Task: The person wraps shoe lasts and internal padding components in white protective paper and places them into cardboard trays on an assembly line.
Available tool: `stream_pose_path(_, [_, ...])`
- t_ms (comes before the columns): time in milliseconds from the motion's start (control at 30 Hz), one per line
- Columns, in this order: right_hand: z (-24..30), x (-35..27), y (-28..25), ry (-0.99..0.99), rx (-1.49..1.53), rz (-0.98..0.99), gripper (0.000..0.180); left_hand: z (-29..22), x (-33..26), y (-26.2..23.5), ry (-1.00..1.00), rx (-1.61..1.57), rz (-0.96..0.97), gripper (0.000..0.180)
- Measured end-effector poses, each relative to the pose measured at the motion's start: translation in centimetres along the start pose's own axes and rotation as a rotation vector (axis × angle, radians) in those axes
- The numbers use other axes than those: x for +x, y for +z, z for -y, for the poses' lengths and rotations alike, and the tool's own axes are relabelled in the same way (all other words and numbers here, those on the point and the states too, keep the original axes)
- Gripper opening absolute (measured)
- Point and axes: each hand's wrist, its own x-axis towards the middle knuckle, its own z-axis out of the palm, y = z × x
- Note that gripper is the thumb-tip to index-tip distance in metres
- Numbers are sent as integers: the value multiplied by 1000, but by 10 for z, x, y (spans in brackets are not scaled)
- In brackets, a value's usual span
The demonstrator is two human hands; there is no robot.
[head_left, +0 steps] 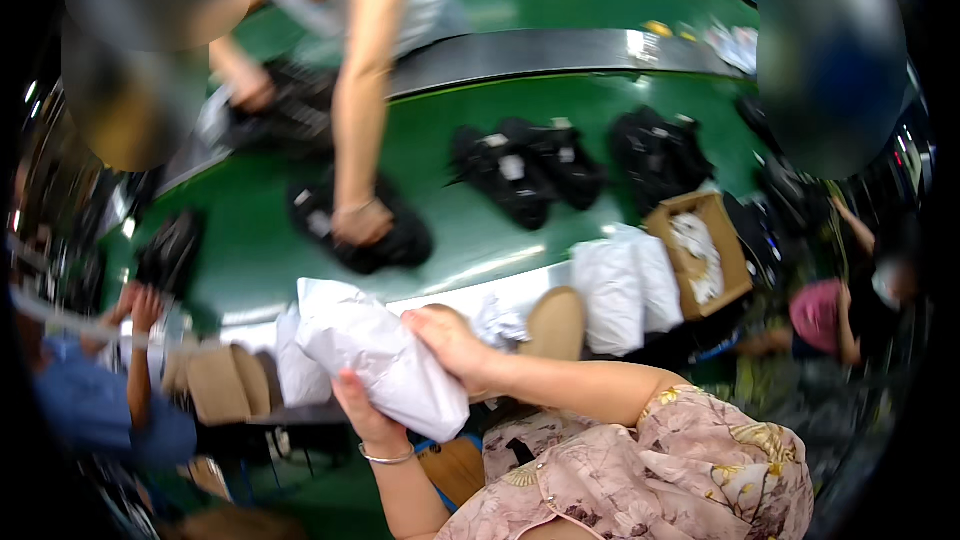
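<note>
Both hands (374,420) (455,350) half-curled in a two-sided hold on a white wrapped bundle (375,355).

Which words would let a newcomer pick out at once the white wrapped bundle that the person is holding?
Start from the long, glossy green work surface with black shoes on it. Below its middle-left part, the person's left hand and right hand hold an elongated, crinkled white wrapped bundle. Unlike the upright white bundles further right, this one lies slantwise between both hands.
</note>
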Motion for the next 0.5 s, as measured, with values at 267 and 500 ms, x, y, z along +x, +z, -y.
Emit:
stream_pose_path(267, [106,-69,-148,131,385,-101,39,89,38,195,-419,-135,316,70])
stream_pose_path(500, [165,-120,-313,-327,99,-604,41,202,67,323,-395,-25,236,39])
